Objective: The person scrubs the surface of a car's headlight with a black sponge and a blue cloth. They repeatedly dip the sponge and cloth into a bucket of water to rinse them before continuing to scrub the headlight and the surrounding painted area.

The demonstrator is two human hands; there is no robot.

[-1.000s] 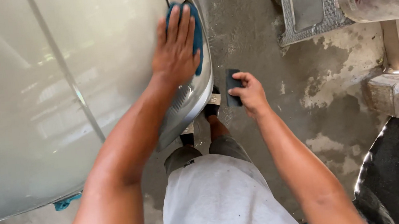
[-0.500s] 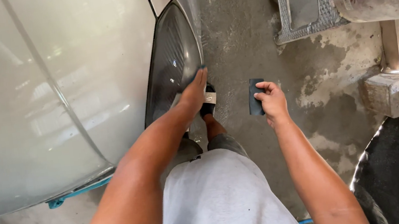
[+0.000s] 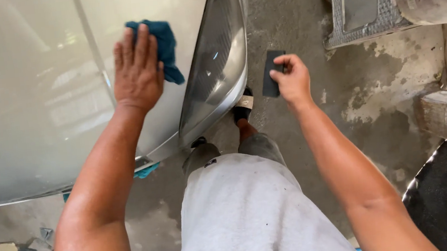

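Left hand (image 3: 136, 68) is pressing a blue cloth (image 3: 162, 46) flat, fingers spread, against the pale car body (image 3: 28, 107) just beside the headlight (image 3: 212, 71); right hand (image 3: 291, 77) is pinching a small dark rectangular pad (image 3: 271, 73), probably sandpaper, out over the concrete floor (image 3: 299, 1), well apart from the lens. Risk: grit trapped under the cloth is likely scratching paint, and the loosely pinched pad could be slipping toward the dirty floor.
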